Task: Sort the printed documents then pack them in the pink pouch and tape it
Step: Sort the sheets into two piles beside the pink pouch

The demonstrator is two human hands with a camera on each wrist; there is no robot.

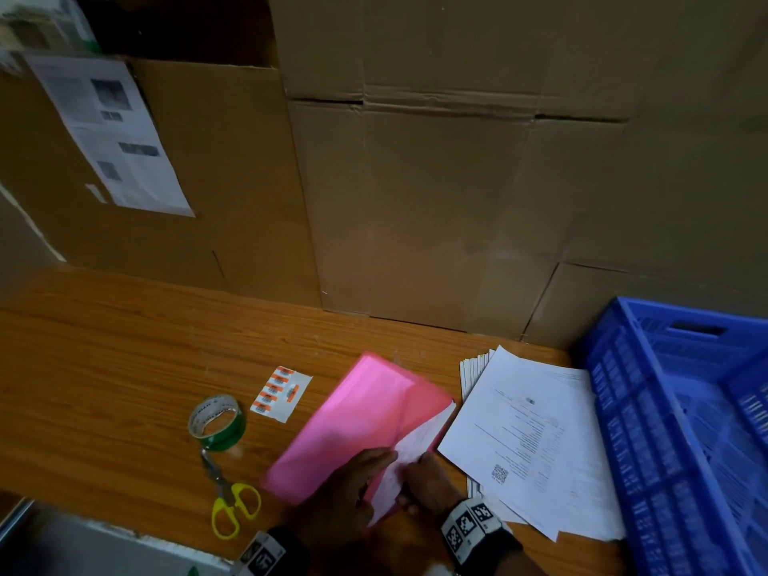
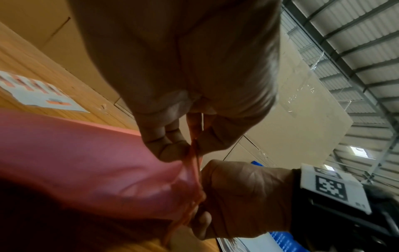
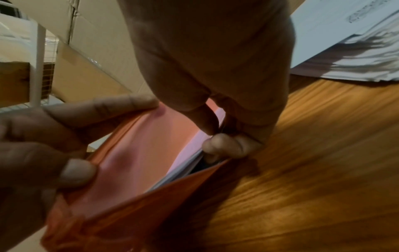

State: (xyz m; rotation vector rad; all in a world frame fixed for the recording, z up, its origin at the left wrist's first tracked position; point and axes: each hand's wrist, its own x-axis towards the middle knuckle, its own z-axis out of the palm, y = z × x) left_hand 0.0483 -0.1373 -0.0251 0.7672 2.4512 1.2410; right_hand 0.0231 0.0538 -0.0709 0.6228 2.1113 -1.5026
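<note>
Left hand grip: the left hand [image 1: 349, 488] pinches the near, open edge of the flat pink plastic pouch [image 1: 353, 421], thumb and fingers [image 2: 172, 151] closed tight on the thin film, so it's holding the mouth up.
Right hand grip: the right hand [image 1: 428, 480] has its fingers [image 3: 224, 145] curled round a thin bundle of white printed sheets [image 1: 415, 451], pinched at the near end.
Where the sheets are: partly inside the pouch's mouth, with the white corner still poking out on the right side, right between both hands.
Where the pouch is: lying slanted on the brown wooden table [image 1: 104, 367], near end lifted a bit by the hands, far end resting on the wood.
Rest of the paper: a loose stack of white printed documents [image 1: 536, 434] sits just right of the pouch, touching the blue plastic crate [image 1: 648, 409].
Left side stuff: a green roll of tape [image 1: 217, 421], yellow-handled scissors [image 1: 230, 505] just below it, and a small sheet of orange labels [image 1: 280, 393] near the pouch.
Behind: brown cardboard boxes [image 1: 415, 201] standing along the table's back edge.
</note>
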